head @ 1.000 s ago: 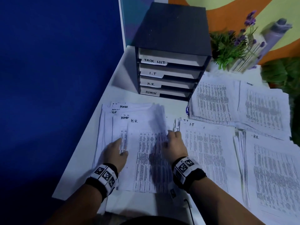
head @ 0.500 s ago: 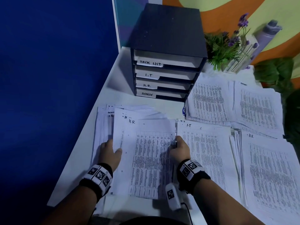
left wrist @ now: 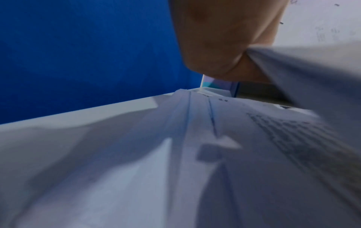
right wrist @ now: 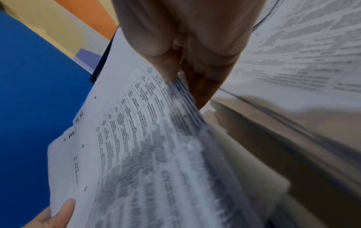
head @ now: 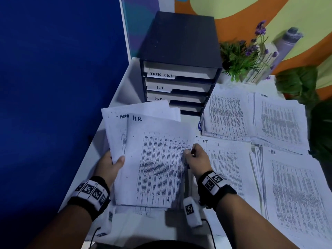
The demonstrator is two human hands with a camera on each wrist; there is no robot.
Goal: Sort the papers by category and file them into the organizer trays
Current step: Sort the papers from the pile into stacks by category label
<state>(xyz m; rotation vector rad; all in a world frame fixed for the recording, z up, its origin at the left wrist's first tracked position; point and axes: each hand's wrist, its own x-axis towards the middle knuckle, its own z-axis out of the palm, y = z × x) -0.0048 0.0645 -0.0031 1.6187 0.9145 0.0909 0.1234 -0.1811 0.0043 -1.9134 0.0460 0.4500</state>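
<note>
Papers (head: 154, 159) lifted in a mixed bundle, left hand (head: 109, 164) and right hand (head: 197, 159) each gripping 1 side edge; suggest squaring edges, then peeling the top H.R. sheet off for the organizer (head: 179, 42).

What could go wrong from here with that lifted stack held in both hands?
1. The held stack is fanned and mixed: an H.R. sheet on top, an ADMIN sheet behind. Filed as one, categories would likely get mixed.
2. The left hand and right hand each grip only an edge; loose sheets could slip onto the papers below.
3. The I.T pile lies right beside it, so dropped sheets may land there.
</note>
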